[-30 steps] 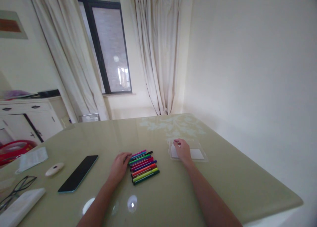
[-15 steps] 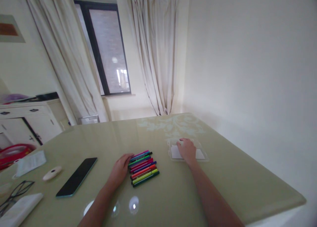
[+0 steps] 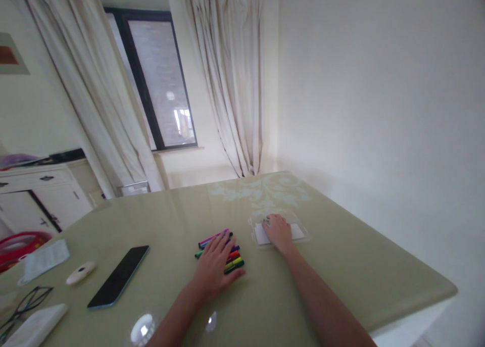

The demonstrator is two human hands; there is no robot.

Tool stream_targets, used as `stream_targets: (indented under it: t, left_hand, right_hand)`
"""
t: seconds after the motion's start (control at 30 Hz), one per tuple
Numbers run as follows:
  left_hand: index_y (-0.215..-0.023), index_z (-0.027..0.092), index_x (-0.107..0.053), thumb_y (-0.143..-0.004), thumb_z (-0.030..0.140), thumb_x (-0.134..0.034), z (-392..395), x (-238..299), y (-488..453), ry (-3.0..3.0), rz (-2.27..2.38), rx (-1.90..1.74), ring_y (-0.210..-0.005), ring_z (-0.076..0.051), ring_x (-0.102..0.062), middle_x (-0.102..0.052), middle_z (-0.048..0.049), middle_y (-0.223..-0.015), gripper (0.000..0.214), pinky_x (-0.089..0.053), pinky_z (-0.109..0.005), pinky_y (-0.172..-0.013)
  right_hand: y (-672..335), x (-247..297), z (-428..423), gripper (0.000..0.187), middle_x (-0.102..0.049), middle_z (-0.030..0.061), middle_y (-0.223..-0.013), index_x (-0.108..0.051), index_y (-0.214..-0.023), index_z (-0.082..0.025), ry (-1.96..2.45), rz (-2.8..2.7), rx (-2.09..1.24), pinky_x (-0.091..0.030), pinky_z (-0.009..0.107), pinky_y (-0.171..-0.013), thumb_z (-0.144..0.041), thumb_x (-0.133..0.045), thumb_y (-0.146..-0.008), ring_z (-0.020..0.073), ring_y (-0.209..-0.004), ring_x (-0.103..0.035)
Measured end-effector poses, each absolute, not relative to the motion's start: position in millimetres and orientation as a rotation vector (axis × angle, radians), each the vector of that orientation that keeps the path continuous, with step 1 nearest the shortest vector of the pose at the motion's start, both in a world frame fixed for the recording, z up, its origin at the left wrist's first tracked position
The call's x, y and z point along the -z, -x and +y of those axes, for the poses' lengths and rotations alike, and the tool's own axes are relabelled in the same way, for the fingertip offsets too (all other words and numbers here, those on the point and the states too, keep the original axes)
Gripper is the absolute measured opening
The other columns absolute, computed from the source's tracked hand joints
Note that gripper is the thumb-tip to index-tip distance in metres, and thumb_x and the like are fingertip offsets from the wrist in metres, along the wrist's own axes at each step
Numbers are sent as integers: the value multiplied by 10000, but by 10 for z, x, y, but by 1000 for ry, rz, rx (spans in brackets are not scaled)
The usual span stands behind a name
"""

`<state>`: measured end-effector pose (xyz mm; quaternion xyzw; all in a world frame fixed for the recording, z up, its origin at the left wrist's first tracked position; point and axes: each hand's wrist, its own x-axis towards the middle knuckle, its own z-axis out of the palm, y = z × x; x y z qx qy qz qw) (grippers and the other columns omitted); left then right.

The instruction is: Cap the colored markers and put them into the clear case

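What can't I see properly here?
Head view: parts of the markers, hidden under the left hand.
Head view: part of the white sheet, covered by the right hand.
Head view: part of the glasses, cut off by the left edge.
Head view: any marker writing, too small and blurred.

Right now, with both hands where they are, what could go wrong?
The left hand is spread over loose markers; uneven pressure might roll some out of line. The right hand covers part of the clear case, which could slide on the glossy table if pushed.
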<state>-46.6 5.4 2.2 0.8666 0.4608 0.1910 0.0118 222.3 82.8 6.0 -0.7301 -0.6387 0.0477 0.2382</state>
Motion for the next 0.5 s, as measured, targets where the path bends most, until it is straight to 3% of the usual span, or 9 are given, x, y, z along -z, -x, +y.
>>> stream_targets:
  t: [0.17,0.33,0.5]
  left_hand:
    - [-1622,197,-271,-861,838,-431,224,36,200,-2707,1604,-348,-1557,-410,-166,-191,-170,-1693,1008,-172,-603,-1241]
    - [-1581,172,-387,-864,863,-351,460,-10,222,-2564,1834,-257,-1534,-435,-231,-289,-209,-1660,996,-187,-583,-1232]
    - [-1561,191,-426,-892,800,-412,564,0,395,-2499,1957,-295,-1520,-434,-268,-307,-199,-1657,905,-205,-587,-1218]
  right_hand:
    - [-2192,-57,816,315,-665,149,-1281,-690,-1202,-189,2019,-1767,-129,-428,371,-945,-339,-571,-952,291,-1187,-603]
    - [-2151,-69,769,281,-673,147,-1263,-695,-1169,-184,2010,-1791,-63,-438,371,-929,-323,-558,-966,291,-1176,-610]
    - [-2069,-107,719,245,-699,146,-1221,-698,-1129,-171,1974,-1863,-70,-447,353,-906,-298,-551,-979,286,-1141,-635]
